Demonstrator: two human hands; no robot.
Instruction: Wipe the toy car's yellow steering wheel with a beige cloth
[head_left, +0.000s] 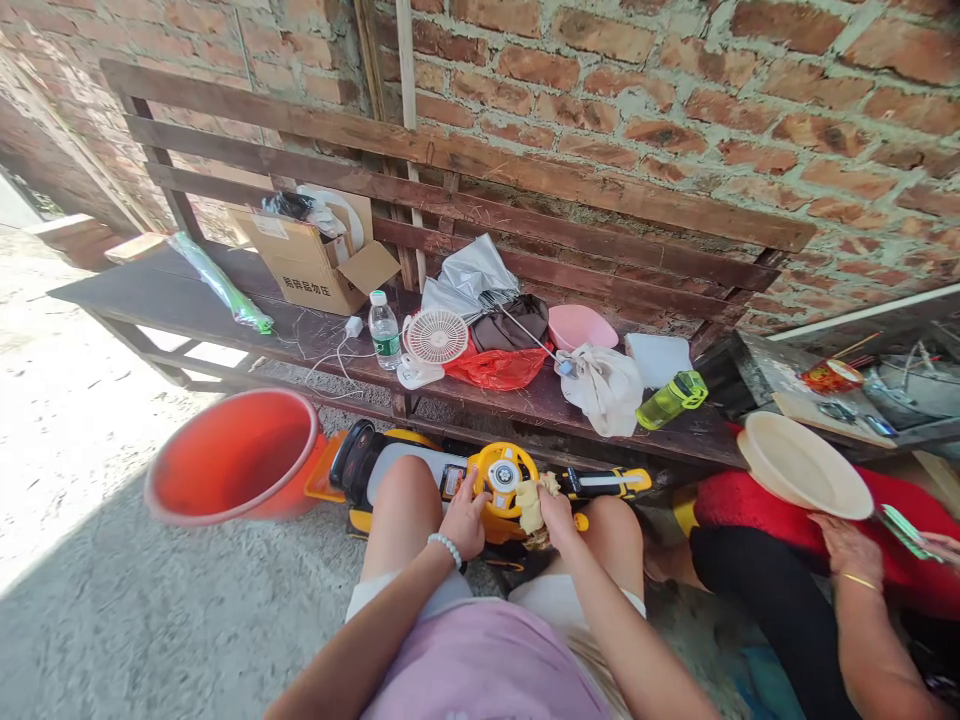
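Note:
My right hand (555,518) is closed on a pale yellow, crumpled piece (531,508) with brownish bits around it; its kind is unclear. It hovers over the right side of the yellow steering wheel (501,462) of a toy ride-on vehicle (405,452). My left hand (465,525), with a beaded bracelet at the wrist, is over my left thigh beside the wheel. Its index finger points forward and its thumb is apart; no object shows in it. Whether these fingers touch the wheel, I cannot tell.
A wooden bench (360,365) bears a cardboard box (311,265), water bottle (384,332), white fan (435,340), umbrella and green bottle (670,402). An orange tub (232,455) stands left. At right, another person's hand supports a cream basin (810,465); their other hand holds a green-and-white object (907,532).

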